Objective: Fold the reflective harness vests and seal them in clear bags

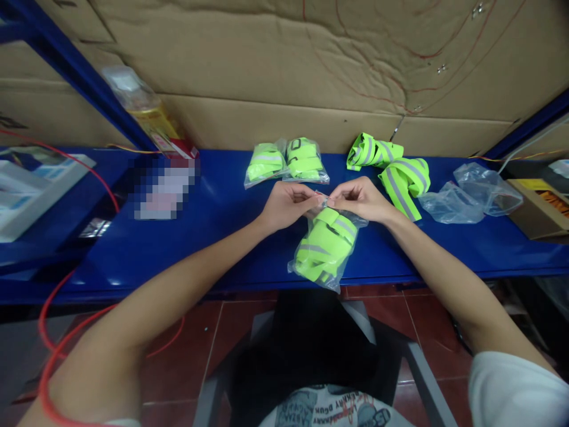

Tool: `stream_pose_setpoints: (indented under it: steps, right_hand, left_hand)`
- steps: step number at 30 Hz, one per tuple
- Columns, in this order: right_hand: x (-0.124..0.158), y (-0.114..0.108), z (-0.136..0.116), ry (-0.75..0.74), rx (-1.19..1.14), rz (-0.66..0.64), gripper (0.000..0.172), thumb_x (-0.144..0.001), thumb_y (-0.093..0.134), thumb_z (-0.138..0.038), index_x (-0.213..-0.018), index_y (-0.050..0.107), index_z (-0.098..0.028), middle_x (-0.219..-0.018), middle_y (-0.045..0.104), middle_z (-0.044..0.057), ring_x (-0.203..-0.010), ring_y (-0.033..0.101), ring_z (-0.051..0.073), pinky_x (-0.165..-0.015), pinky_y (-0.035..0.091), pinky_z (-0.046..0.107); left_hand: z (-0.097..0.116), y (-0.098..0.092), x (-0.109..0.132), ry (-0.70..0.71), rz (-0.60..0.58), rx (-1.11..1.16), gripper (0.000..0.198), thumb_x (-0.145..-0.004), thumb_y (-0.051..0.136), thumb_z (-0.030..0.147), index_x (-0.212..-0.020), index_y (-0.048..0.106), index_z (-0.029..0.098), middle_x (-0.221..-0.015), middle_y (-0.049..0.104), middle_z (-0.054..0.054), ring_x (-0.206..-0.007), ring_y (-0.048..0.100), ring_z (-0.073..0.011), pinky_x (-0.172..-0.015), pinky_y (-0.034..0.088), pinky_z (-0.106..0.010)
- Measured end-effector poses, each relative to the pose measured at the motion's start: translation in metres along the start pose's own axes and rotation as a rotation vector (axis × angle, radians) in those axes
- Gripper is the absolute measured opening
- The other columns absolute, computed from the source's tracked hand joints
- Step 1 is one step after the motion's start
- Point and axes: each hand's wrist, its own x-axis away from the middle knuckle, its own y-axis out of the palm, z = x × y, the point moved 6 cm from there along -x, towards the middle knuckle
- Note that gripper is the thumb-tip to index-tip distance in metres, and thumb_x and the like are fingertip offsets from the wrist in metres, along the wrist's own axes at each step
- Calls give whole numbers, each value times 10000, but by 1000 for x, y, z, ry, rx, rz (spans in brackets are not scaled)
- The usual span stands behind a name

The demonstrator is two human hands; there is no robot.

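A clear plastic bag with a folded neon-yellow reflective strap inside lies at the front edge of the blue table. My left hand pinches the bag's top edge between thumb and fingers. Close beside it, my right hand pinches the same edge, the fingertips of both hands nearly meeting. Behind my hands stand two more bagged neon straps, one on the left and one on the right. Two loose neon straps, a rolled one and a partly unrolled one, rest beyond my right hand.
Crumpled clear bags lie at the right, beside an open cardboard box. A bottle leans at the back left. A red hose runs along the left. Cardboard lines the back of the blue table.
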Motion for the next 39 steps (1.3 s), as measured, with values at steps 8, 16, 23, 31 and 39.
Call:
stream_pose_setpoints:
  steps: [8, 16, 23, 31, 39]
  right_hand:
    - [-2, 2, 5, -15, -10, 2, 406, -757, 967, -520, -848, 829, -149, -656, 680, -4, -552, 467, 74, -516, 340, 240]
    - [-3, 2, 5, -6, 36, -16, 424, -773, 942, -567, -841, 813, -170, -616, 637, -21, -548, 455, 85, -514, 331, 246]
    - [-5, 3, 7, -15, 3, -39, 469, -761, 936, -600, -832, 792, -159, -601, 614, -34, -538, 428, 74, -513, 317, 237]
    - [-5, 4, 6, -28, -2, -38, 449, -751, 952, -551, -844, 797, -141, -604, 621, -32, -540, 435, 71, -523, 311, 239]
    - [-8, 7, 5, -13, 26, -42, 440, -806, 912, -573, -901, 814, -155, -563, 553, -62, -503, 374, 68, -494, 254, 249]
  left_hand:
    - [-4, -2, -2, -71, -27, -41, 346, -744, 970, 477, -876, 886, 168, -827, 848, -90, -646, 781, -153, -591, 679, -234]
    - [-3, -2, -1, -50, -79, -69, 360, -792, 928, 495, -939, 875, 170, -871, 848, -99, -705, 800, -172, -596, 684, -241]
    - [-4, -5, -2, -66, -75, -80, 384, -771, 934, 507, -919, 857, 162, -861, 840, -96, -682, 786, -173, -562, 673, -246]
    - [-6, -7, -2, -99, -42, -2, 380, -711, 978, 467, -858, 828, 150, -791, 814, -80, -641, 752, -151, -565, 660, -243]
    - [-10, -12, -3, -132, -5, 75, 335, -692, 976, 403, -816, 800, 146, -811, 804, -70, -642, 729, -139, -562, 662, -253]
